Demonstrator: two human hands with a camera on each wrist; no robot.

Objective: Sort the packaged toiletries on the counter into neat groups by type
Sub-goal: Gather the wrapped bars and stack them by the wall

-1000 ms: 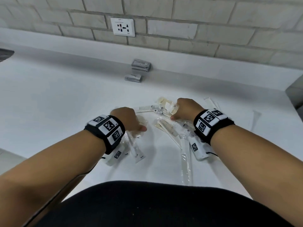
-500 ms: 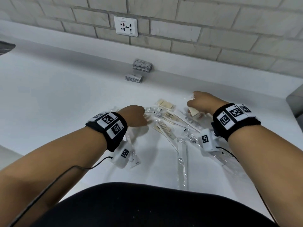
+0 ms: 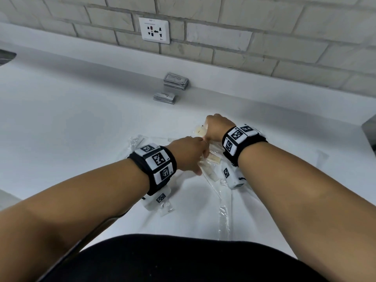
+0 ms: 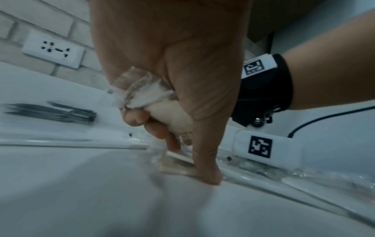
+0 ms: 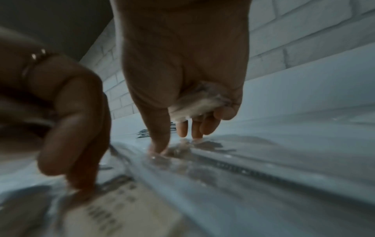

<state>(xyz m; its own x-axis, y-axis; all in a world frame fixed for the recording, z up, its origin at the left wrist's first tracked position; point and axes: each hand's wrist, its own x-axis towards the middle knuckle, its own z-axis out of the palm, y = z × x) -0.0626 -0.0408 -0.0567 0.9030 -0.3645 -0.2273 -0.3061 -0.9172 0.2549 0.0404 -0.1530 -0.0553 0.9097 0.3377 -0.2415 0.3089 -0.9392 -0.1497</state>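
Observation:
A loose pile of clear-wrapped toiletries (image 3: 211, 176) lies on the white counter (image 3: 81, 129). My left hand (image 3: 191, 153) is over the pile's left side. In the left wrist view its curled fingers grip a cream packet (image 4: 162, 112) in the palm, while the thumb presses a flat beige packet (image 4: 178, 168) on the counter. My right hand (image 3: 215, 127) is just beyond it and grips another cream packet (image 5: 198, 104) against the palm. Its thumb and fingertips (image 5: 158, 147) touch a wrapped item lying on the counter.
Two small stacks of grey sachets (image 3: 176, 81) (image 3: 164, 97) sit by the back ledge under a wall socket (image 3: 154, 31). A long clear packet (image 3: 223, 216) points toward me. A stray clear packet (image 3: 321, 157) lies to the right. The counter's front edge runs at lower left.
My right hand has come back left to the far side of the pile. The left hand has shifted right, so the two hands are now close together.

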